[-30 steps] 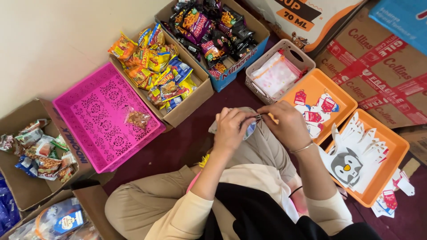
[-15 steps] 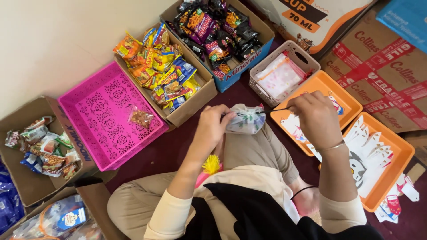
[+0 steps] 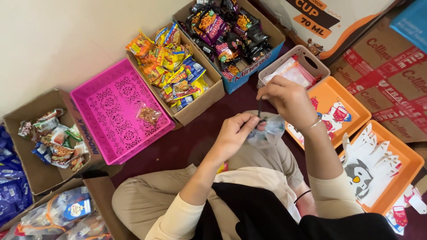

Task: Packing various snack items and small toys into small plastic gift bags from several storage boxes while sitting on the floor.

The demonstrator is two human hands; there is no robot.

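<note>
On the floor over the person's lap, between the pink tray [image 3: 116, 111] and the orange tray [image 3: 336, 95], the left hand [image 3: 233, 133] grips a clear filled bag [image 3: 268, 130]; the right hand [image 3: 287, 100] fingers pinch its thin dark tie [image 3: 259, 109].

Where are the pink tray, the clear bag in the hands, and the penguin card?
Pink tray [image 3: 104, 111], head view, bare floor.
Clear bag [image 3: 269, 131], head view, lower body.
Penguin card [image 3: 358, 173], head view, face.
</note>
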